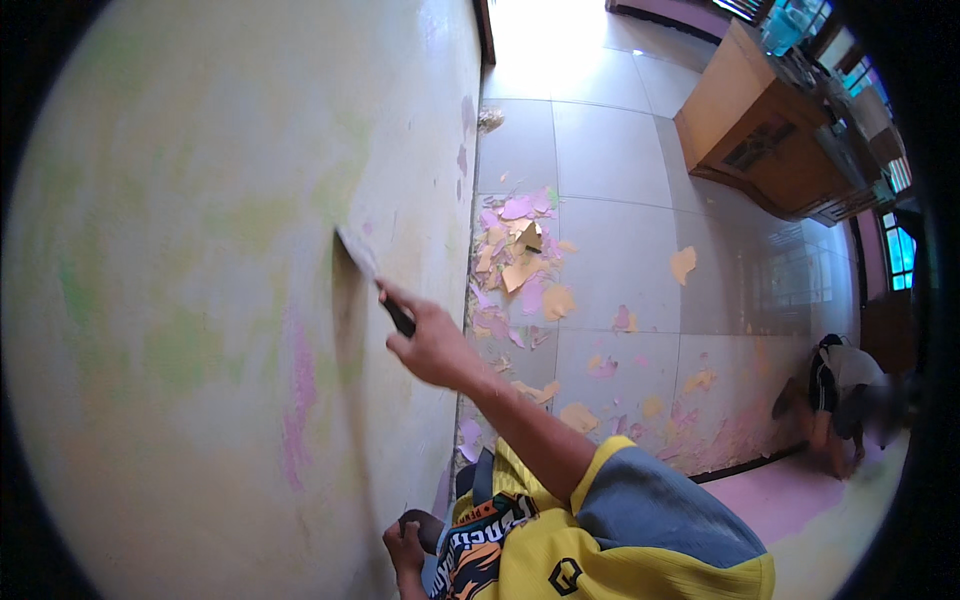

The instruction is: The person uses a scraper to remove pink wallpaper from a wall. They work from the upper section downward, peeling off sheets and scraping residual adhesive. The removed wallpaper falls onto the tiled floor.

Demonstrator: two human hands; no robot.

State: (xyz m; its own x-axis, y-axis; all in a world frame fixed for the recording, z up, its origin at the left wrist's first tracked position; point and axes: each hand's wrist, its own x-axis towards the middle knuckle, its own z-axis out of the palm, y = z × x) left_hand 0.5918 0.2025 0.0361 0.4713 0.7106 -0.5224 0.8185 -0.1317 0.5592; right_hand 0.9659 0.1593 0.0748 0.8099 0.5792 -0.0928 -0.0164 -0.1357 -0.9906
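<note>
My right hand (437, 345) is wrapped round the dark handle of a putty knife (358, 252). Its flat blade lies against the pale, patchy wall (220, 300), which shows green smears and a long pink streak (298, 410). My left hand (404, 553) is low by the wall, close to my body, with its fingers curled in. A dark rounded shape lies beside it; whether the hand grips anything is hidden.
Peeled pink and orange paint flakes (520, 270) litter the tiled floor (615, 255) along the wall's foot. A wooden cabinet (745, 130) with things on top stands at the far right. Another person (840, 390) crouches at the right beside a pink-patched wall (780, 495).
</note>
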